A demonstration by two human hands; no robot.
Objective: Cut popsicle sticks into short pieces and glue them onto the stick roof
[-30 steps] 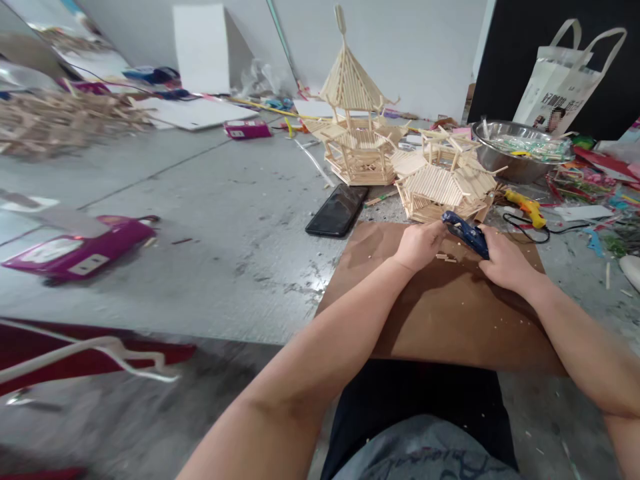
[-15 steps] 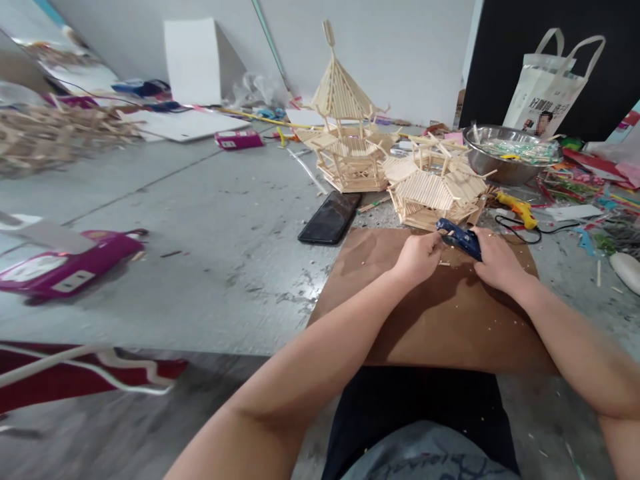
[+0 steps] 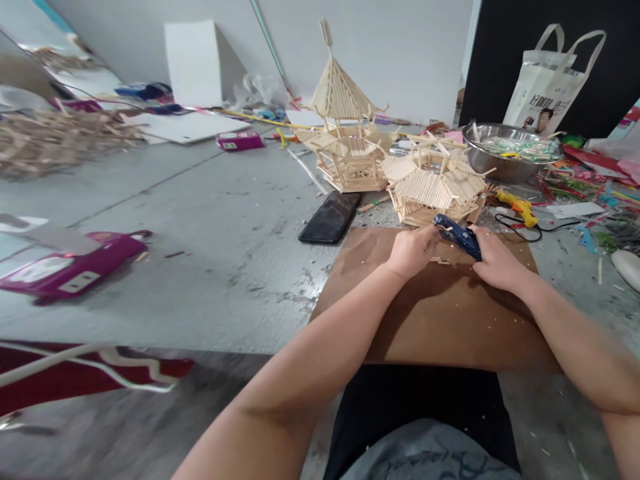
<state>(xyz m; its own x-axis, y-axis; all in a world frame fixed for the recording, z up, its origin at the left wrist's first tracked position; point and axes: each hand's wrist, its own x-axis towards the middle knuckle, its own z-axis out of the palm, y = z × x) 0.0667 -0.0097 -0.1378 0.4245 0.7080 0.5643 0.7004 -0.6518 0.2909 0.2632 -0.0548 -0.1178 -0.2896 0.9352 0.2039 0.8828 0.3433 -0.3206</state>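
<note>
Right hand [image 3: 495, 265]: grip wrapped round dark blue plastic glue gun [image 3: 457, 235]; light, rigid, best held by its handle.
Left hand [image 3: 411, 251]: grip pinched on thin wooden stick [image 3: 449, 230]; likely brittle.

Makeshift craft workshop, laid out on a bare concrete floor [image 3: 200, 220]. Stick-built pagoda models [image 3: 340, 133] are ranged near the wall, and loose sticks [image 3: 55, 137] are heaped at left. A blue glue gun [image 3: 457, 235] and a yellow glue gun [image 3: 517, 208] are noted by a cardboard work sheet [image 3: 440, 320] — scraps are strewn throughout.
</note>
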